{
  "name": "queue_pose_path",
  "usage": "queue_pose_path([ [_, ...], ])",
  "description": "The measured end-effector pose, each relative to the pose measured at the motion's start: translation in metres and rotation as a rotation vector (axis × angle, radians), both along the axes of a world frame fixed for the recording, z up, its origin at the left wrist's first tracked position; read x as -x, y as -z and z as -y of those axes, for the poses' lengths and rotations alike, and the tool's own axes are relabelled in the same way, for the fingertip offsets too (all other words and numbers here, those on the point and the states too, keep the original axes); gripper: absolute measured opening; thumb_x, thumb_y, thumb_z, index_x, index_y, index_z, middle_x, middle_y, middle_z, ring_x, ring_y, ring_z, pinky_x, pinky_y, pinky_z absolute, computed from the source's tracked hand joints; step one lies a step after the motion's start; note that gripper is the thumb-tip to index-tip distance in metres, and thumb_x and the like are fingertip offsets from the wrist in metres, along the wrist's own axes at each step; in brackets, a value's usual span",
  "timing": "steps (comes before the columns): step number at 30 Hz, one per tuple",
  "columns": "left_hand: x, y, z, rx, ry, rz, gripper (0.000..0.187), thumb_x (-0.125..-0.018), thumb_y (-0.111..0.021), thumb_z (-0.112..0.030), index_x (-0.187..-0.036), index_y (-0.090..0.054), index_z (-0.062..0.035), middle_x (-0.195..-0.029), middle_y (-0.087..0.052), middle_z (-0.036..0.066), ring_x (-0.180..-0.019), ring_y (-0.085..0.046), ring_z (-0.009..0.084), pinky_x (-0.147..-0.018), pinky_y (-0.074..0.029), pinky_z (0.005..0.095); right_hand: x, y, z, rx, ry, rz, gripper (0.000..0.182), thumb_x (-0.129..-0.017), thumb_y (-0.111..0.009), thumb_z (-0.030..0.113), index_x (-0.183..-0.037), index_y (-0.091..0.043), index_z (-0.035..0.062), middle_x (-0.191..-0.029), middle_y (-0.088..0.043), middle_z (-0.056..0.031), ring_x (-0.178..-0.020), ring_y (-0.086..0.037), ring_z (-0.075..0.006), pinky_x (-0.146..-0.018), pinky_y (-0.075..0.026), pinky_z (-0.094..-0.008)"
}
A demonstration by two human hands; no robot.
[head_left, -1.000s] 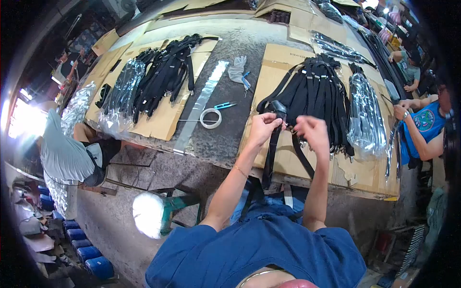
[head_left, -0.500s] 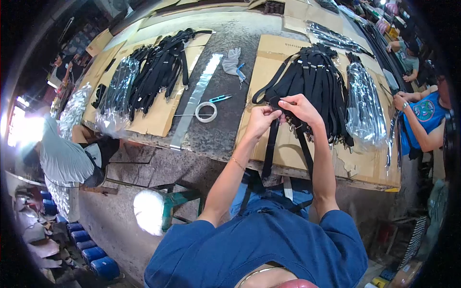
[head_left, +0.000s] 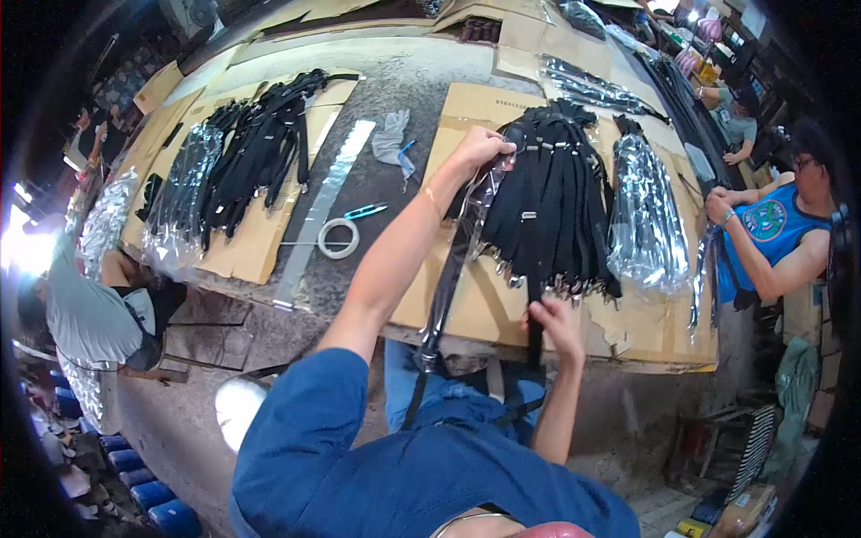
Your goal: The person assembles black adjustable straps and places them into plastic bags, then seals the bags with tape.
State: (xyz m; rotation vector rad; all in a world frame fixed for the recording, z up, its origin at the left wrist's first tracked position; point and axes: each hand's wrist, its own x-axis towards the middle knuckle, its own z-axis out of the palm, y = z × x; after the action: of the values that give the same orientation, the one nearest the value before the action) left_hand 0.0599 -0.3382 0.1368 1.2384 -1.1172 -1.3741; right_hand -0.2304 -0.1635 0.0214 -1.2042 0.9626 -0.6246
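Note:
My left hand [head_left: 491,148] is closed at the top of a black suspender strap in a clear plastic sleeve [head_left: 453,269], which slants down past the table's front edge. My right hand [head_left: 556,327] is lower, with its fingers curled at a black suspender strap [head_left: 535,309] hanging at the table edge. Between the hands spreads a pile of black suspenders [head_left: 556,197] with metal clips and sliders, lying on cardboard. Bagged suspenders [head_left: 647,206] in clear plastic lie to the right of the pile.
Left of me are a tape roll [head_left: 338,238], a blue cutter [head_left: 366,211], a flat plastic strip [head_left: 327,211] and a grey glove [head_left: 393,139]. Another suspender pile [head_left: 269,143] lies farther left. A person in a blue tank top [head_left: 771,224] works at the right; another sits at the left.
My hands have separated: the left went up and away along the pile, the right came down toward the table edge. A plastic-sleeved strap now stretches below my left hand. The view shifted slightly.

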Motion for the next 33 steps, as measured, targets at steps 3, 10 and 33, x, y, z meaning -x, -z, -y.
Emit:
queue_pose_path([
  [3, 0.006, 0.014, 0.070, -0.036, 0.055, 0.145, 0.010, -0.083, -0.063, -0.008, -0.080, -0.063, 0.0018, -0.072, -0.065, 0.011, -0.059, -0.063, 0.0155, -0.051, -0.050, 0.0266, 0.002, 0.028, -0.021, -0.085, 0.042, -0.028, 0.019, -0.093, -0.055, 0.019, -0.088, -0.062, 0.0021, -0.077, -0.063, -0.0020, -0.070, -0.058, -0.0096, -0.065, -0.047, -0.0249],
  [10, 0.027, 0.031, 0.186, 0.173, -0.032, 0.881, 0.036, -0.077, -0.066, -0.028, -0.092, -0.065, 0.0044, -0.083, -0.068, 0.017, -0.071, -0.066, 0.0260, -0.065, -0.052, 0.0397, -0.025, 0.010, -0.028, 0.313, 0.028, -0.361, 0.028, -0.086, -0.063, 0.026, -0.089, -0.060, -0.0025, -0.068, -0.054, -0.0043, -0.064, -0.049, -0.0113, -0.057, -0.041, -0.0302],
  [33, -0.211, 0.281, -0.431, -0.299, -1.529, -0.837, 0.040, -0.089, -0.055, -0.045, -0.097, -0.059, -0.0053, -0.102, -0.059, 0.011, -0.093, -0.058, 0.0252, -0.079, -0.045, 0.0388, -0.062, 0.043, -0.006, 0.180, -0.134, -0.153, 0.016, -0.084, -0.067, 0.009, -0.094, -0.060, -0.0015, -0.077, -0.063, -0.0037, -0.067, -0.056, -0.0085, -0.063, -0.045, -0.0219],
])
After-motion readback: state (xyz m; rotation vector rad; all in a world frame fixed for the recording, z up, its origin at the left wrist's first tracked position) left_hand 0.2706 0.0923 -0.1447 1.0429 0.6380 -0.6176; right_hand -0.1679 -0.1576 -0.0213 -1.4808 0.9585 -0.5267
